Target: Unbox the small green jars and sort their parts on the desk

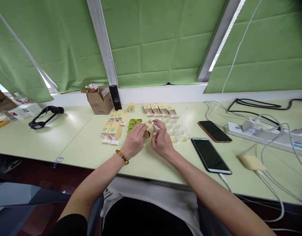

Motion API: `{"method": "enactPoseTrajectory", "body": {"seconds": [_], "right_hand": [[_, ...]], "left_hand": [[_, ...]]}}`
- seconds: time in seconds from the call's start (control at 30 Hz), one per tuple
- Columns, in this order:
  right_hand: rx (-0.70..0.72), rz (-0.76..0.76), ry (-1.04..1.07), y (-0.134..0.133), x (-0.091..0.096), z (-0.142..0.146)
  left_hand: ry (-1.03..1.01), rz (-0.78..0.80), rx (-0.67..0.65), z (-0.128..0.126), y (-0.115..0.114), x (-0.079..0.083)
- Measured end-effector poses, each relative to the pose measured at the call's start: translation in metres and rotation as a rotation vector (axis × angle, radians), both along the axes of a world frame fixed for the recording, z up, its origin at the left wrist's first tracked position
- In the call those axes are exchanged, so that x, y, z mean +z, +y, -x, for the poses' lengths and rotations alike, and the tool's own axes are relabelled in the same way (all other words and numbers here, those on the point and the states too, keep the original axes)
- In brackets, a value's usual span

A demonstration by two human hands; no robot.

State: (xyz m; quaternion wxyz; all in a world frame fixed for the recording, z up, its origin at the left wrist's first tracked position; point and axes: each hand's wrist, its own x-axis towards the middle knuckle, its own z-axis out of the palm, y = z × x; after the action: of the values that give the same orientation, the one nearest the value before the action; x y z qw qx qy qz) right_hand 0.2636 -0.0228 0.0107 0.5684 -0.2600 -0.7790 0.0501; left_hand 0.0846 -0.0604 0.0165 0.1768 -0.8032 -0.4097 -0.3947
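My left hand point(135, 140) is closed around a small cream paper box point(149, 130) above the table. My right hand point(162, 139) is closed at the box's right end, where something white shows between its fingers; I cannot make out what it is. Several green square cups point(132, 121) stand just behind my left hand, partly hidden by it. To the right of my right hand are several clear plastic cups point(181, 128) with yellow spots inside. Cream boxes with open flaps point(111, 131) stand in a group to the left, and a row of similar boxes point(160, 110) stands behind.
A cardboard carton point(99, 102) and a black cylinder point(115, 97) stand at the back. A black headset strap point(45, 117) lies at left. On the right are a white phone point(211, 155), a dark phone point(214, 131), a power strip point(266, 137), a charger point(252, 162) and loose cables.
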Motion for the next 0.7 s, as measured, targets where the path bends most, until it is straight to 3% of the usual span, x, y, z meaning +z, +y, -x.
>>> {"method": "enactPoseTrajectory", "body": {"seconds": [0.23, 0.4, 0.53, 0.7], "right_hand": [[0.048, 0.007, 0.175, 0.004, 0.007, -0.007], [-0.092, -0.093, 0.272, 0.011, 0.018, -0.016], [-0.194, -0.147, 0.224, 0.022, 0.017, -0.026], [-0.137, -0.190, 0.062, 0.031, 0.005, -0.028]], "left_hand": [[-0.179, 0.033, -0.123, 0.003, 0.004, -0.002], [-0.184, 0.057, -0.140, 0.003, 0.005, 0.000], [-0.161, 0.074, -0.121, 0.002, 0.002, 0.003], [-0.156, 0.101, -0.111, 0.000, 0.001, 0.004]]}}
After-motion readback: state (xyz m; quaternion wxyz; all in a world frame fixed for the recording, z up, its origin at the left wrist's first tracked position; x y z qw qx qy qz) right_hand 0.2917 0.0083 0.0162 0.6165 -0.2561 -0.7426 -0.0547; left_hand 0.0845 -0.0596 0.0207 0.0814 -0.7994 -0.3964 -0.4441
